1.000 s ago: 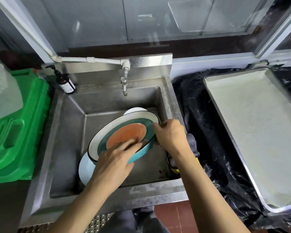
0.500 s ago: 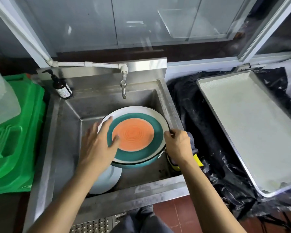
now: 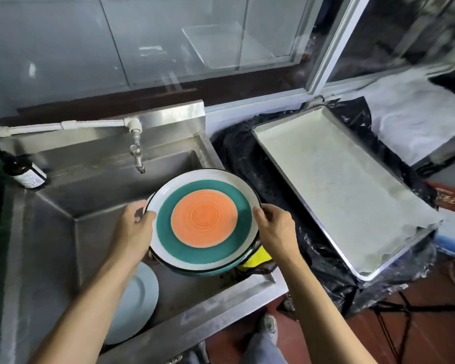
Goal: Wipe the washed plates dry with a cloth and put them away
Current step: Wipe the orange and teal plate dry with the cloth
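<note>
Nearest, a plain pale-blue round plate [image 3: 138,306] lies low in the stainless steel sink [image 3: 95,195], partly under the left forearm; it looks undried, so at least this one is left to do. Above it, the left hand [image 3: 132,232] and the right hand [image 3: 276,229] hold a round ceramic plate with an orange centre, teal ring and white rim [image 3: 204,219] by opposite edges, thumbs hooked over the rim and fingers curled beneath. The plate hangs over the sink's right half, face up and near level, perhaps tipped slightly toward the person; being round, it has no long axis. Under it a yellow cloth-like thing [image 3: 255,258] peeks out, though I cannot tell what it is. No wiping is underway. Farther right, a shallow rectangular metal tray [image 3: 334,185] on black plastic holds no plates, so nothing seems put away.
</note>
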Demonstrator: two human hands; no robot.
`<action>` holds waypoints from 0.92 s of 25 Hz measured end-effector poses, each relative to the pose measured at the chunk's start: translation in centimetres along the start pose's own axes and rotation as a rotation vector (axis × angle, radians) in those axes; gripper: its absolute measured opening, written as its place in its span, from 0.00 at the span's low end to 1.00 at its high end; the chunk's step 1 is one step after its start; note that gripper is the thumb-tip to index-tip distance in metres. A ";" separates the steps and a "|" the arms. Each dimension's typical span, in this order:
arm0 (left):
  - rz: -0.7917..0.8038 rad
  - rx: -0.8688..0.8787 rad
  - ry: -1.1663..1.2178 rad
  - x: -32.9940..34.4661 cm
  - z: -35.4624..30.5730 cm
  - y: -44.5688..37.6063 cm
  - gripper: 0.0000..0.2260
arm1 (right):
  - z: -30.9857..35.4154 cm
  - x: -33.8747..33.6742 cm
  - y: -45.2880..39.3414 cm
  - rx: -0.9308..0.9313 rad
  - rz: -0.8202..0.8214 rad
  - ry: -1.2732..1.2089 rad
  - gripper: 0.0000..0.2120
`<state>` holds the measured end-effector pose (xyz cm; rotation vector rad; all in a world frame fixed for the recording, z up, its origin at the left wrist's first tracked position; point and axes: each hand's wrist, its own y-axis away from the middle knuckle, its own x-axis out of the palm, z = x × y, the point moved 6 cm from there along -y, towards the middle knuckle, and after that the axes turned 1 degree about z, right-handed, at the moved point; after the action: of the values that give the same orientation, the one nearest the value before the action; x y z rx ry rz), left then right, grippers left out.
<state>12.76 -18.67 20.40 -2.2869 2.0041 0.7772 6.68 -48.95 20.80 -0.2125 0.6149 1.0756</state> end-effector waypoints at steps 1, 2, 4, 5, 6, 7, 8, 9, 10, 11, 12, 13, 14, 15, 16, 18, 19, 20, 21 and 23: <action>0.025 -0.001 0.006 1.7 -0.4 -0.1 0.10 | -1.0 -1.2 -0.6 0.010 -0.017 -0.018 0.19; 0.041 0.005 0.016 3.3 -0.9 -0.2 0.11 | -1.9 -2.3 -1.2 0.021 -0.029 -0.037 0.19; 0.073 0.026 0.049 6.9 -2.2 -0.1 0.13 | -3.8 -4.7 -2.5 0.033 -0.046 -0.077 0.19; 0.093 0.037 0.059 8.7 -2.8 -0.1 0.14 | -4.7 -6.0 -3.3 0.040 -0.056 -0.088 0.19; 0.103 0.050 0.055 10.8 -3.5 0.1 0.14 | -5.9 -7.5 -4.2 0.054 -0.070 -0.089 0.19; 0.100 0.057 0.038 12.7 -4.3 0.4 0.14 | -7.0 -9.0 -5.1 0.073 -0.078 -0.082 0.19; 0.101 0.059 0.018 14.4 -5.0 0.8 0.14 | -8.2 -10.4 -5.9 0.102 -0.083 -0.078 0.18; 0.115 0.051 0.006 16.4 -5.5 1.2 0.14 | -9.4 -11.9 -6.7 0.133 -0.088 -0.078 0.16; 0.135 0.037 -0.006 18.3 -6.0 1.6 0.14 | -10.6 -13.3 -7.5 0.159 -0.094 -0.087 0.16; 0.157 0.020 -0.017 20.6 -6.3 2.0 0.14 | -11.9 -14.8 -8.4 0.181 -0.107 -0.103 0.17; 0.179 0.004 -0.027 22.6 -6.6 2.4 0.13 | -13.2 -16.3 -9.1 0.200 -0.117 -0.119 0.19; 0.203 -0.009 -0.032 24.6 -6.8 2.8 0.13 | -14.5 -17.6 -9.7 0.222 -0.125 -0.132 0.20; 0.229 -0.021 -0.036 26.7 -7.0 3.2 0.14 | -15.8 -18.9 -10.3 0.244 -0.130 -0.140 0.22; 0.251 -0.035 -0.038 28.7 -7.0 3.6 0.14 | -17.1 -20.1 -10.9 0.266 -0.133 -0.141 0.23; 0.270 -0.049 -0.039 30.8 -7.1 4.0 0.14 | -18.4 -21.5 -11.4 0.290 -0.139 -0.140 0.24; 0.299 -0.073 -0.037 34.3 -7.2 4.6 0.13 | -20.8 -23.7 -12.3 0.328 -0.154 -0.145 0.23; 0.314 -0.082 -0.037 36.0 -7.3 4.9 0.13 | -22.0 -24.7 -12.9 0.344 -0.167 -0.150 0.21; 0.329 -0.086 -0.039 37.6 -7.4 5.1 0.13 | -23.1 -25.7 -13.4 0.354 -0.181 -0.157 0.20; 0.347 -0.089 -0.041 39.2 -7.5 5.4 0.14 | -24.2 -26.5 -14.0 0.366 -0.196 -0.163 0.18; 0.374 -0.091 -0.057 42.1 -7.6 5.7 0.15 | -26.2 -27.9 -15.2 0.394 -0.224 -0.144 0.16</action>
<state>12.76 -61.30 13.60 -1.9248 2.4520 0.9552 1.17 -89.07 13.27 0.1363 0.6432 0.7294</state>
